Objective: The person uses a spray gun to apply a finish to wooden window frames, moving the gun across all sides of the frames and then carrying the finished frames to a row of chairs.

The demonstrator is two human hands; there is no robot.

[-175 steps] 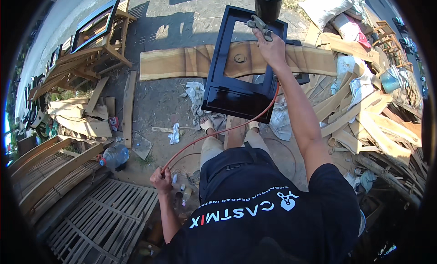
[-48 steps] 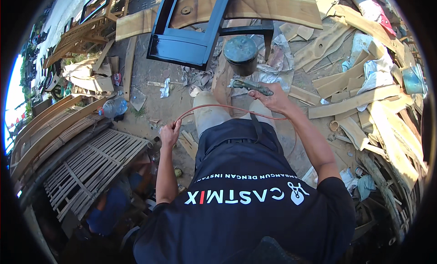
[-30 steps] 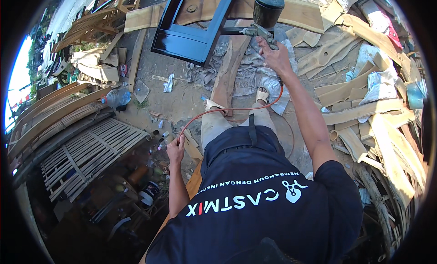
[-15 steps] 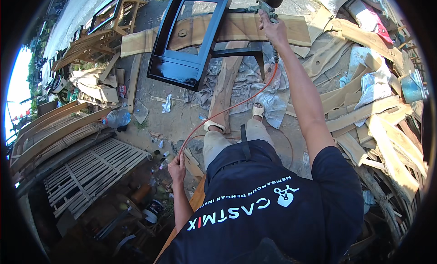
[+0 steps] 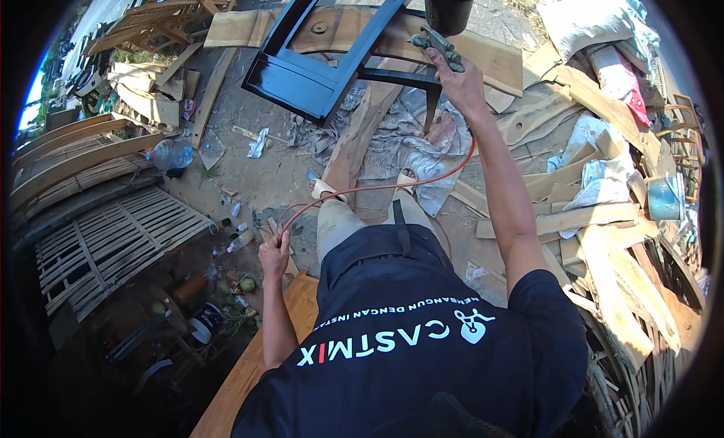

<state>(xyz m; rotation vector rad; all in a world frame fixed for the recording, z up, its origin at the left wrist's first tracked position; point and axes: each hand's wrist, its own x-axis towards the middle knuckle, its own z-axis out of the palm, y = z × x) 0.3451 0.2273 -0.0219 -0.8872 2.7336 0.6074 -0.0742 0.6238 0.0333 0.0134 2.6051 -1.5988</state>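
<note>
My right hand (image 5: 461,83) is closed around a spray gun (image 5: 437,47) with a dark cup (image 5: 449,8) on top. Its nozzle points left toward a black-coated wooden frame (image 5: 298,83), apart from it. The frame has a solid lower panel and an open upper part, and stands tilted over a dark stand (image 5: 403,77). A thin orange-red air hose (image 5: 392,187) runs from the gun in a slack curve to my left hand (image 5: 274,255), whose fingers are wrapped round it.
A long curved plank (image 5: 490,61) lies behind the frame. Crumpled sheeting (image 5: 430,147) covers ground by my feet. Offcuts and boards (image 5: 596,219) pile up at right, near a blue bucket (image 5: 665,198). A slatted bamboo rack (image 5: 124,242) and a big water bottle (image 5: 172,155) are at left.
My right hand with the spray gun has come lower and slightly nearer me, and the gun has turned so its cup shows. The hose sags more. The whole view has shifted a little.
</note>
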